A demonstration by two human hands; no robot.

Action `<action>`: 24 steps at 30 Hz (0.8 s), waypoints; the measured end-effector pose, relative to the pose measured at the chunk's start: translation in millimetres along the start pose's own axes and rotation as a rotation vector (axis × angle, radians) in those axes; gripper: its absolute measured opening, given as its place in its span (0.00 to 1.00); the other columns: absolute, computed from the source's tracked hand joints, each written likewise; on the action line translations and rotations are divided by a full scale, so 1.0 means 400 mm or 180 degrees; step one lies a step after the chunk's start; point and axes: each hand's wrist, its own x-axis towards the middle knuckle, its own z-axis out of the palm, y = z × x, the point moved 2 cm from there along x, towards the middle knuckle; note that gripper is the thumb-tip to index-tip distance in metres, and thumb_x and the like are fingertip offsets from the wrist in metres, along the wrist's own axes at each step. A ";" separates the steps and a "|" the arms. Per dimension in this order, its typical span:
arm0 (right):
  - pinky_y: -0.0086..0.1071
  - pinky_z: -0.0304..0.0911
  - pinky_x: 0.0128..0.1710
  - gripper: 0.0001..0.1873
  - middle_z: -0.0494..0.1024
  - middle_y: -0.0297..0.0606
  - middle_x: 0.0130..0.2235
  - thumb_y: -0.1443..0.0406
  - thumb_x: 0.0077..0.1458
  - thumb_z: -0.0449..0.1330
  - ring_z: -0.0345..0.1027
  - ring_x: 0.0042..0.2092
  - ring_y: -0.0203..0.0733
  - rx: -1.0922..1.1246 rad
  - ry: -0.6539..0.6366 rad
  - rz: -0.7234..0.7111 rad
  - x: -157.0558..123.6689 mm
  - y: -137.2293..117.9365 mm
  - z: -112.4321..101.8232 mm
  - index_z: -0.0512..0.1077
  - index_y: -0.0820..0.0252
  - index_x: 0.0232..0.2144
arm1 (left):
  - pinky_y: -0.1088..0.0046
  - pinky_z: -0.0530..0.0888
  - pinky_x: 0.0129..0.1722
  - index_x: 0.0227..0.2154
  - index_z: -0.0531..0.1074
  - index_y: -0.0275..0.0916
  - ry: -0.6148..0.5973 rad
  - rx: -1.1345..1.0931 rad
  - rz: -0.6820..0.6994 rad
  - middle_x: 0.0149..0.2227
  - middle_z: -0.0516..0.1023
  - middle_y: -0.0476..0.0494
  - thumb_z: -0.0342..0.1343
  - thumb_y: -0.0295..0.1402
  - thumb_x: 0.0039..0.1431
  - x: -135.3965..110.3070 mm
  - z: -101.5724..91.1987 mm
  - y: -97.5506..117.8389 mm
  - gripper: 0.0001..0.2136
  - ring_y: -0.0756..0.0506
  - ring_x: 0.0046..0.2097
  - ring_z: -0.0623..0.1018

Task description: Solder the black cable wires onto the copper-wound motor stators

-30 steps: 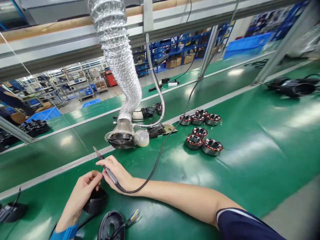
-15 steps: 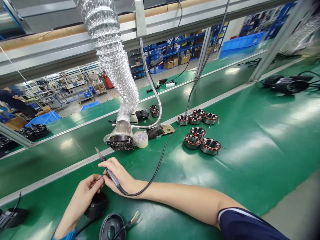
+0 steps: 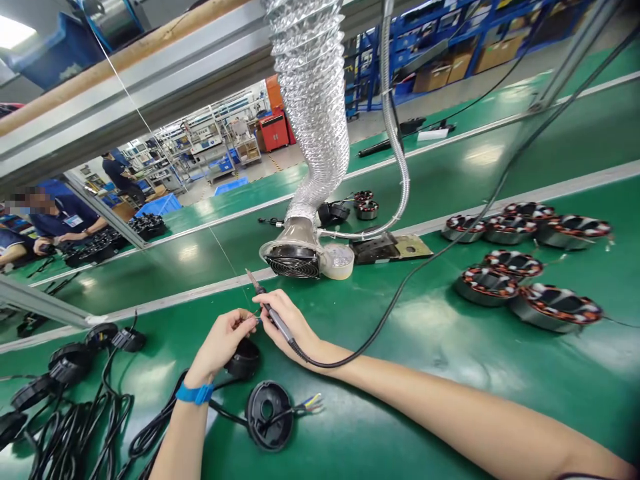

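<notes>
My right hand [image 3: 290,327] is closed around the grey handle of a soldering iron [image 3: 281,325], its tip pointing up and away to the left. The iron's black cord loops over the right forearm. Close beside it, my left hand [image 3: 225,341] pinches a thin wire [image 3: 258,316] between thumb and fingertips, and the right fingertips come near that wire too. Just below the left hand sits a black round housing [image 3: 245,360], partly hidden by it. Nearer to me lies a black round cover [image 3: 283,435] with a cable and several coloured wire ends.
A fume extractor fan [image 3: 295,262] on a silver duct [image 3: 320,113] hangs beyond my hands, with a tape roll [image 3: 339,262] beside it. Several stators [image 3: 555,308] stand at right. Black cables [image 3: 75,433] and caps lie at left. People [image 3: 70,213] work across the line.
The view has turned left, so the scene appears shifted right and more cables and co-workers show at left. Both hands keep the same hold on the iron and wire.
</notes>
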 end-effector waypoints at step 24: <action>0.40 0.66 0.53 0.30 0.65 0.42 0.51 0.72 0.54 0.64 0.68 0.50 0.45 -0.0425 -0.0419 0.0393 -0.033 0.062 -0.030 0.61 0.52 0.57 | 0.74 0.61 0.28 0.26 0.72 0.35 0.0288 -0.0480 -0.0435 0.24 0.71 0.50 0.63 0.44 0.49 0.008 -0.002 -0.016 0.15 0.51 0.25 0.65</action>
